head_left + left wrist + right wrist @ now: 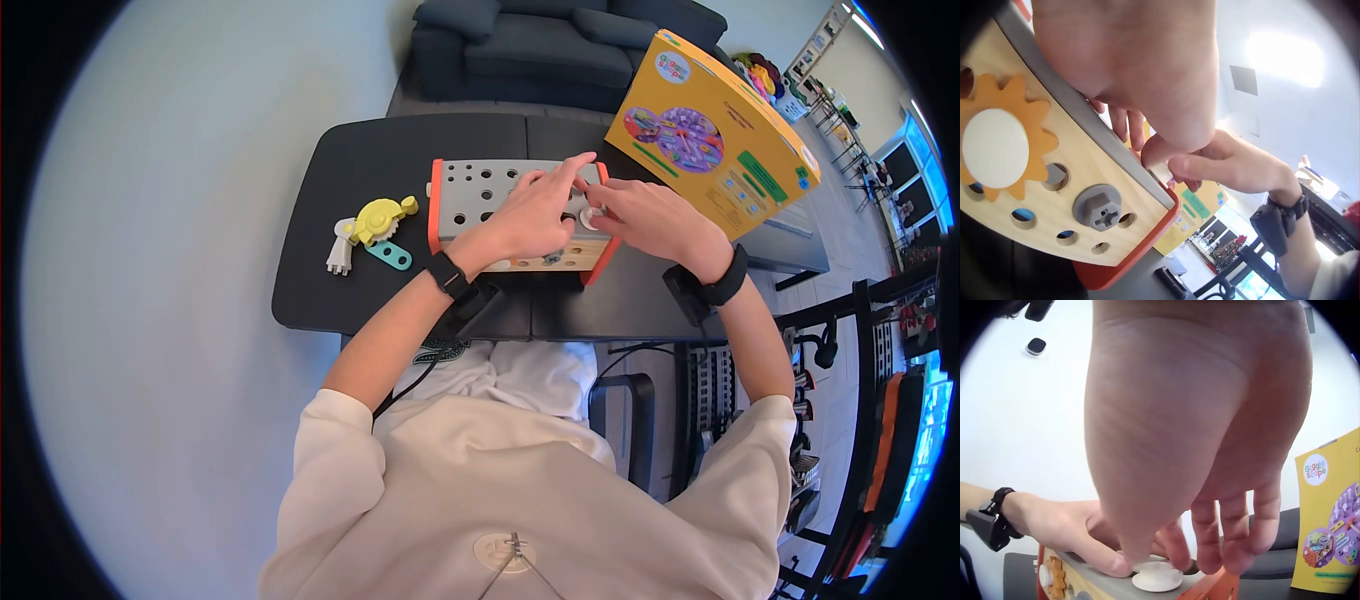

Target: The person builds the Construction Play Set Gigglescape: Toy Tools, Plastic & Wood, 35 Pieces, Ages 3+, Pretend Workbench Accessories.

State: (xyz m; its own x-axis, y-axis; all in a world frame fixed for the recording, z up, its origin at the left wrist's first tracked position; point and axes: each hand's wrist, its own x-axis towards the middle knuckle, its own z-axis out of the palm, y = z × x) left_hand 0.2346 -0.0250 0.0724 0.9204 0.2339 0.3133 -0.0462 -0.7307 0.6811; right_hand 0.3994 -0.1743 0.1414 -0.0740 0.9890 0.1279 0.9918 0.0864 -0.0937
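A toy workbench (475, 220) with a grey perforated top and orange-red ends stands before me. My right hand (655, 215) is over its right end, thumb and index finger pinching a white round knob (1157, 577) that sits at the top surface. Across the grey top lies my left hand (530, 212), fingers extended, its thumb (1110, 561) close beside the knob. On the wooden front panel, an orange gear (1041, 119) with a white cap (995, 148) and a grey bolt (1099, 208) show in the left wrist view.
Left of the workbench lie a yellow saw-like toy piece (380, 218), a white piece (341, 247) and a teal strip with holes (389, 256) on the black table (325, 295). A large yellow box (700, 130) stands at the right back. Beyond is a dark sofa (550, 50).
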